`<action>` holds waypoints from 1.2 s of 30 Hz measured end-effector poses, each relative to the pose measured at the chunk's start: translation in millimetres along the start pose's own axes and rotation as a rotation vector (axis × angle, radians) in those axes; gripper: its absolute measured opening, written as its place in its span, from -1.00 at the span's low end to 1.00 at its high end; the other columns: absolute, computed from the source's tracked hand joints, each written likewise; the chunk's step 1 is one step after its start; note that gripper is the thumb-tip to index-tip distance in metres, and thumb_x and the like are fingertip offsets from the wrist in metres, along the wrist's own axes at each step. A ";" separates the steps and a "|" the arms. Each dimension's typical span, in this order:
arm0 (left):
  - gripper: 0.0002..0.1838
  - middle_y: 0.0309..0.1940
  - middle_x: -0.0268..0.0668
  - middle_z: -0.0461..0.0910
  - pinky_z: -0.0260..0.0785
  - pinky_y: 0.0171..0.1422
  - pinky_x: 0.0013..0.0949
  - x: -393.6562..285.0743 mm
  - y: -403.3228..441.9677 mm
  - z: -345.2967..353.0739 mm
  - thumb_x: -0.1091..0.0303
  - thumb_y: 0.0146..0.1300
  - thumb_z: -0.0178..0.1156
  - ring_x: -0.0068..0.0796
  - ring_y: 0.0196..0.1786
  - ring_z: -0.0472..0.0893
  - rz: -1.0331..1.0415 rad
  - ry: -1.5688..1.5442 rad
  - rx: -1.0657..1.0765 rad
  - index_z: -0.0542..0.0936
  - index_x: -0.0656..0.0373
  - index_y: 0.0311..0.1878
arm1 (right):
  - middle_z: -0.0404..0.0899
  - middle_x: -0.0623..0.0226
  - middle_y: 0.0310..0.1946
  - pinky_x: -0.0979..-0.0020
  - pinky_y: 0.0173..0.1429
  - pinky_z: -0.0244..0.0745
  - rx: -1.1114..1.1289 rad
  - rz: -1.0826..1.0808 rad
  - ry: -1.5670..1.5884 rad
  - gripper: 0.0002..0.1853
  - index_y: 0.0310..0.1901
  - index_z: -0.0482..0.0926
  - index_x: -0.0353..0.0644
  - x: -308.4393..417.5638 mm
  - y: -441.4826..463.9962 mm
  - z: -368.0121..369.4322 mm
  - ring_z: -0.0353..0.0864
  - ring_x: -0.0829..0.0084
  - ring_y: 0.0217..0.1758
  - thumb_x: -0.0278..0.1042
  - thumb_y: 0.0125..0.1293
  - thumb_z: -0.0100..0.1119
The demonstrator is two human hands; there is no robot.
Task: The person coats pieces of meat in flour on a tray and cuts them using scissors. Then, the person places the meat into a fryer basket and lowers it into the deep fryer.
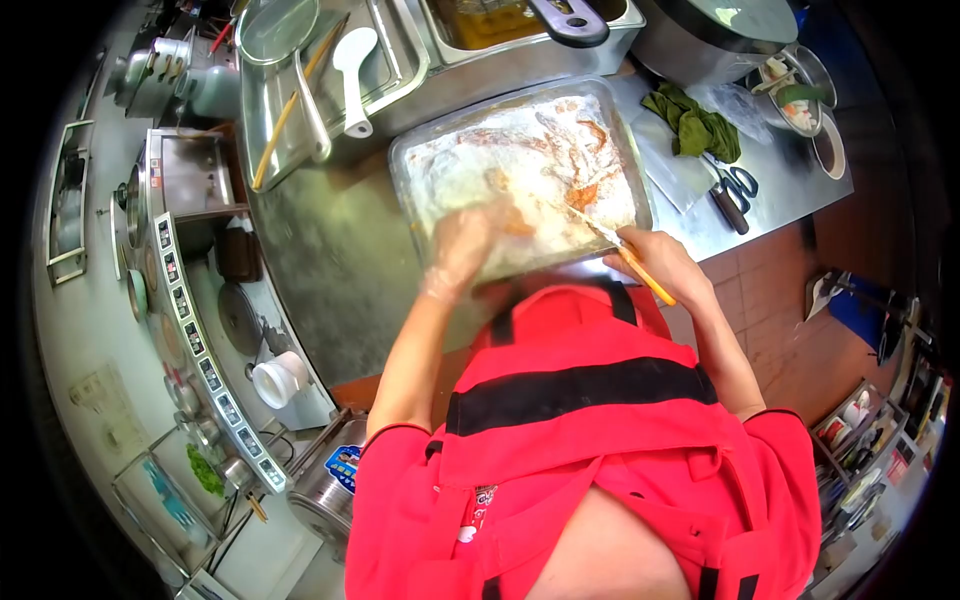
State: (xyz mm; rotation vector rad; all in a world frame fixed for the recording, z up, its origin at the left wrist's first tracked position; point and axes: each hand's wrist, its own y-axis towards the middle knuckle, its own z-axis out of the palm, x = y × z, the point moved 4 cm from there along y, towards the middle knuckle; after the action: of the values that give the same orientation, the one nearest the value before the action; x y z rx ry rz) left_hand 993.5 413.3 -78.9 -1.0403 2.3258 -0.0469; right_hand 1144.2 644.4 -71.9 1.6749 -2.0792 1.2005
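A rectangular metal tray (397, 165) holds a layer of white powder (455, 160) that looks like flour. Orange-brown coated pieces (585, 195) lie in the powder, mostly toward the right side. Over the tray's near left part is my left hand (465, 245), its fingers smeared by motion; whether they grip anything is not visible. My right hand (660, 262) is at the near right corner, closed around a slim utensil with an orange handle (650, 280). Its pale, narrow front part reaches over the powder beside the orange pieces; its exact kind is unclear.
Behind the tray stands a metal pan of oil (480, 48) with a black-handled tool. A strainer (275, 30), white paddle (353, 80) and chopsticks lie to its left. On the right are a green cloth (690, 120), scissors (740, 182), a black-handled knife (729, 207) and bowls (800, 105).
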 end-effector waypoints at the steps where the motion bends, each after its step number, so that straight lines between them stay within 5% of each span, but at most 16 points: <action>1: -0.71 -0.37 -0.05 0.68 0.47 -0.08 -0.12 1.8 6.4 -1.0 0.24 0.35 0.15 -0.06 -0.24 0.66 -0.064 -0.101 -0.005 0.67 0.02 0.07 | 0.65 0.01 -0.37 0.09 -0.18 0.48 -0.014 0.002 0.020 -0.59 -0.15 0.56 -0.20 0.5 -3.1 -0.3 0.64 -0.09 -0.23 0.05 0.33 0.25; 2: -0.74 -0.33 -0.07 0.68 0.47 -0.04 -0.13 1.8 13.5 -2.5 0.25 0.34 0.15 -0.08 -0.19 0.66 -0.128 -0.204 -0.010 0.68 0.02 0.03 | 0.64 0.01 -0.37 0.10 -0.17 0.48 -0.015 0.002 0.029 -0.60 -0.14 0.56 -0.20 0.3 -5.1 0.7 0.64 -0.08 -0.23 0.03 0.33 0.25; 4: -0.80 -0.16 -0.09 0.65 0.43 0.09 -0.14 -3.6 33.8 6.9 0.24 0.24 0.23 -0.11 0.02 0.60 0.160 0.157 -0.092 0.73 0.05 -0.15 | 0.64 0.01 -0.37 0.11 -0.16 0.48 -0.029 0.009 0.042 -0.62 -0.12 0.56 -0.20 -1.9 -10.1 0.7 0.64 -0.06 -0.23 0.00 0.34 0.25; 7: -0.79 -0.04 -0.07 0.60 0.40 0.14 -0.13 -11.9 39.7 19.2 0.21 0.11 0.29 -0.09 0.10 0.53 0.280 0.395 0.009 0.72 0.10 -0.24 | 0.64 0.01 -0.37 0.13 -0.15 0.49 -0.068 0.004 0.106 -0.63 -0.09 0.56 -0.20 -4.2 -18.9 4.5 0.65 -0.03 -0.24 -0.04 0.34 0.26; 9: -0.81 -0.12 -0.07 0.61 0.41 0.08 -0.11 -7.6 42.7 18.8 0.24 0.06 0.30 -0.07 0.00 0.56 0.452 0.350 -0.217 0.68 0.13 -0.31 | 0.64 0.01 -0.36 0.15 -0.15 0.49 -0.050 0.064 0.107 -0.64 -0.06 0.56 -0.21 -5.8 -25.2 6.1 0.66 0.00 -0.25 -0.08 0.33 0.28; 11: -0.83 -0.20 -0.05 0.61 0.42 0.05 -0.06 4.0 55.7 23.5 0.24 0.07 0.30 -0.07 -0.06 0.58 0.399 0.335 -0.242 0.66 0.13 -0.35 | 0.64 0.01 -0.37 0.15 -0.15 0.49 -0.057 0.086 0.128 -0.64 -0.05 0.56 -0.22 -9.1 -29.1 9.0 0.66 0.00 -0.25 -0.09 0.32 0.29; 13: -0.85 -0.27 -0.01 0.61 0.41 0.04 0.02 12.0 72.0 23.1 0.23 0.12 0.30 -0.09 -0.10 0.60 0.130 0.356 -0.064 0.65 0.09 -0.35 | 0.63 0.01 -0.37 0.15 -0.15 0.49 -0.094 0.071 0.134 -0.63 -0.05 0.56 -0.22 -17.0 -31.4 15.7 0.65 0.00 -0.26 -0.09 0.32 0.29; 14: -0.88 -0.35 -0.03 0.61 0.47 -0.10 -0.07 28.0 72.9 24.5 0.34 0.19 0.22 0.11 -0.25 0.59 0.178 0.161 -0.203 0.59 0.17 -0.31 | 0.63 0.01 -0.37 0.15 -0.15 0.49 -0.111 0.063 0.135 -0.63 -0.05 0.56 -0.23 -19.1 -32.7 17.6 0.65 0.00 -0.27 -0.09 0.31 0.29; 17: -0.77 -0.07 0.06 0.63 0.49 0.15 -0.11 27.7 70.1 21.1 0.26 0.34 0.16 0.08 0.03 0.60 -0.053 -0.251 -0.160 0.63 0.18 -0.08 | 0.62 0.00 -0.38 0.14 -0.15 0.48 -0.096 0.091 0.160 -0.63 -0.05 0.56 -0.23 -14.0 -36.5 14.4 0.63 -0.01 -0.28 -0.09 0.32 0.28; 20: -0.52 0.33 0.06 0.41 0.23 0.52 -0.13 17.7 58.4 38.1 0.12 0.43 0.09 0.01 0.38 0.40 0.252 0.092 -0.218 0.49 0.15 0.31 | 0.61 -0.01 -0.39 0.13 -0.16 0.47 -0.091 0.106 0.140 -0.63 -0.06 0.56 -0.24 -13.0 -39.0 15.5 0.62 -0.02 -0.28 -0.08 0.31 0.29; 24: -0.21 0.58 -0.04 0.02 -0.32 0.70 -0.03 14.8 10.4 70.9 -0.12 0.42 0.04 0.04 0.61 0.01 0.298 0.493 -0.009 0.06 -0.06 0.60 | 0.62 0.00 -0.37 0.14 -0.14 0.48 -0.093 0.086 0.114 -0.60 -0.02 0.57 -0.23 -11.8 -39.4 15.9 0.63 -0.02 -0.26 -0.07 0.31 0.30; 30: -0.34 0.56 -0.01 0.08 -0.24 0.61 0.27 5.2 -20.4 49.2 -0.04 0.39 0.11 0.03 0.60 0.05 0.269 0.412 0.093 0.27 -0.14 0.52 | 0.64 0.00 -0.34 0.15 -0.10 0.50 -0.111 0.108 0.118 -0.57 0.03 0.58 -0.22 -17.1 -47.8 17.4 0.65 0.00 -0.22 -0.05 0.30 0.31; 36: -0.40 0.41 -0.01 0.30 0.00 0.52 0.22 -58.1 30.5 43.5 0.04 0.33 0.21 0.01 0.48 0.24 0.282 0.294 -0.120 0.41 0.00 0.39 | 0.65 -0.04 -0.24 0.10 -0.05 0.48 -0.129 0.189 0.158 -0.58 -0.03 0.58 -0.20 -19.1 -59.9 6.4 0.63 -0.08 -0.10 0.00 0.32 0.26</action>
State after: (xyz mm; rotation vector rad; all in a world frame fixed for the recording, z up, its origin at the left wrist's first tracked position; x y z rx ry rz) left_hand 1026.3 483.3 -94.0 -0.7931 2.7526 0.0545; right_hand 1205.8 652.4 -60.5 1.3088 -2.2019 1.1811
